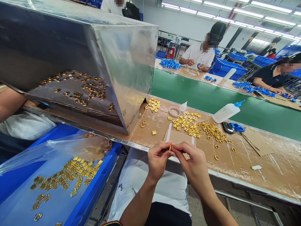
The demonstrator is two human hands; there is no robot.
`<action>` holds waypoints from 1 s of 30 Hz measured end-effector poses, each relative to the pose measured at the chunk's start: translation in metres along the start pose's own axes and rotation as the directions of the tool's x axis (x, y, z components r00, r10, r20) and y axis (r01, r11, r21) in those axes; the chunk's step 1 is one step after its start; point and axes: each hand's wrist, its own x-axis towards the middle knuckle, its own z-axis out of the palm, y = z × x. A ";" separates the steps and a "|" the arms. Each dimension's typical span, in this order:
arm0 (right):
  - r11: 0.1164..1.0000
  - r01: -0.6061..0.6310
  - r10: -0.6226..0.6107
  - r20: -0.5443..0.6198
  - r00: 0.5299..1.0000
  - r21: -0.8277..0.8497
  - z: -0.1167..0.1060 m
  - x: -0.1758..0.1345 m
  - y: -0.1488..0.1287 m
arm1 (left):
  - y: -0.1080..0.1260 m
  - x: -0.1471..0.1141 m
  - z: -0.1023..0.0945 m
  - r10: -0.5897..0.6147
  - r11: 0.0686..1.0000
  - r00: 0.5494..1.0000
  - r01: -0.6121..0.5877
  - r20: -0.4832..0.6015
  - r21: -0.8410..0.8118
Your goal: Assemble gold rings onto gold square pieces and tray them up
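My left hand (158,161) and my right hand (193,160) meet at the table's front edge. Between their fingertips they pinch one small gold-coloured piece (170,147), mostly covered by the fingers, so its exact shape does not show. Just beyond the hands lies a piece of cardboard (180,137) with white strips. Past it is a spread of square gold pieces (185,123), and to its right a heap of gold rings (213,131). One loose square gold piece (154,132) rests left of the cardboard.
A large metal hood (138,62) stands at the left, gold rings inside. Below it is a blue bin (94,185) with plastic film and gold pieces. A white bottle (226,112), tape roll (174,111) and black object (227,127) border the green belt (188,91). Co-workers sit opposite.
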 end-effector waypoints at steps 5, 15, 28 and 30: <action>0.986 -0.038 0.040 -0.006 0.999 0.164 -0.002 -0.001 -0.004 | 0.002 0.001 0.003 -0.075 0.994 0.996 0.070 -0.050 -0.088; 0.946 0.034 -0.057 0.064 0.996 0.322 -0.005 -0.015 0.029 | 0.017 -0.002 0.005 -0.512 0.716 0.842 0.527 0.169 -0.458; 0.966 0.122 -0.086 -0.161 0.983 0.228 0.008 -0.026 0.041 | 0.010 -0.013 0.021 -0.548 0.699 0.792 0.610 0.267 -0.373; 0.972 0.153 -0.110 -0.226 0.968 0.180 0.007 -0.030 0.043 | 0.008 -0.012 0.021 -0.525 0.737 0.796 0.602 0.300 -0.308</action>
